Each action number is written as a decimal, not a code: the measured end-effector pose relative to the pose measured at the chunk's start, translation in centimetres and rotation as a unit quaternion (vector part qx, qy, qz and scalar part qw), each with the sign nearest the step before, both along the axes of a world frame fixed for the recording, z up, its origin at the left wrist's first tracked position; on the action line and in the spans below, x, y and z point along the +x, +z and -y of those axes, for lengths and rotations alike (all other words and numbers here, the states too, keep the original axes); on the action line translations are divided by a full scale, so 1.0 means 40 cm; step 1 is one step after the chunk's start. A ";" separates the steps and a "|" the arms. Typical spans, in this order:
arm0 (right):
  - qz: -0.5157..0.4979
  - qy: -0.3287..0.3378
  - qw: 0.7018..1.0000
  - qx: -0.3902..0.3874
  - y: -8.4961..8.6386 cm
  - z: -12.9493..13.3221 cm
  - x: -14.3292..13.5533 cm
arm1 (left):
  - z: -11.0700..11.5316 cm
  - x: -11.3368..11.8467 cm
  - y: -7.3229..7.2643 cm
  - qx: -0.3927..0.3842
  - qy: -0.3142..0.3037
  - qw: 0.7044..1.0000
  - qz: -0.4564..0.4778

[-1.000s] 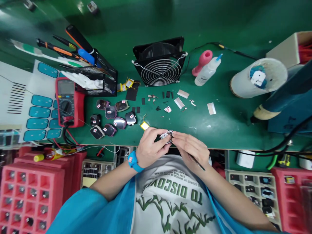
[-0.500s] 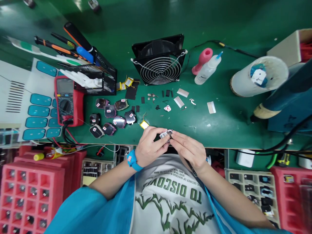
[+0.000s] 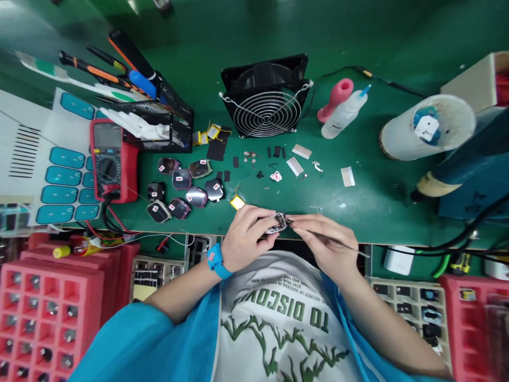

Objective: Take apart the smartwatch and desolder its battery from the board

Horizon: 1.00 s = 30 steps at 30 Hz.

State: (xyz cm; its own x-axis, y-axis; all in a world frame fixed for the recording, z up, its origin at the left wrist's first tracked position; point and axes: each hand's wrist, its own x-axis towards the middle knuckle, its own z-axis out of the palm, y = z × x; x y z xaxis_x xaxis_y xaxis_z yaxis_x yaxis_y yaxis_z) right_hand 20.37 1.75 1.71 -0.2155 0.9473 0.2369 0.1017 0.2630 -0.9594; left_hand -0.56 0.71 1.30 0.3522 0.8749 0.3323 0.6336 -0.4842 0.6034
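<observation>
My left hand, with a blue wristband, pinches a small open watch case at the front edge of the green table. Electronic parts show inside the case's pale rim. My right hand grips dark tweezers, their tips close by the case's right side; whether they touch it I cannot tell. Just beyond my left fingers lies a yellow battery with thin wires. Several watch units with dark screens and small labels sit to the left of it.
A black fan stands at the back, with a white bottle to its right. Small strips and parts lie mid-table. On the left are a red multimeter and a mesh tool holder; at right, a white cup.
My right hand has moved right, away from my left fingers, and the tweezers now slant out across it. The watch case has turned, showing more of its inside.
</observation>
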 end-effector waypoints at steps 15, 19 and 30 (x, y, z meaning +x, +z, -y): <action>0.043 0.050 0.996 0.054 0.019 0.022 -0.006 | -0.100 -0.027 0.061 -0.083 -0.141 0.982 -0.090; 0.073 0.032 0.991 0.109 -0.007 0.042 -0.027 | -0.100 -0.027 0.063 -0.077 -0.122 0.986 -0.082; 0.058 0.030 0.992 0.108 -0.022 0.041 -0.031 | -0.129 -0.032 0.079 -0.063 -0.157 0.983 -0.077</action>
State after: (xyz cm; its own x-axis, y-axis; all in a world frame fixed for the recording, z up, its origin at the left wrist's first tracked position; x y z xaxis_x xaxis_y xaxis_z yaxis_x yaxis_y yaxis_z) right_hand 19.13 0.13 0.84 -0.3071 0.8619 0.4035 0.1866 0.4702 -0.8626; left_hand -1.85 5.86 4.47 0.6491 0.7457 0.1505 0.5530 -0.5984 0.5798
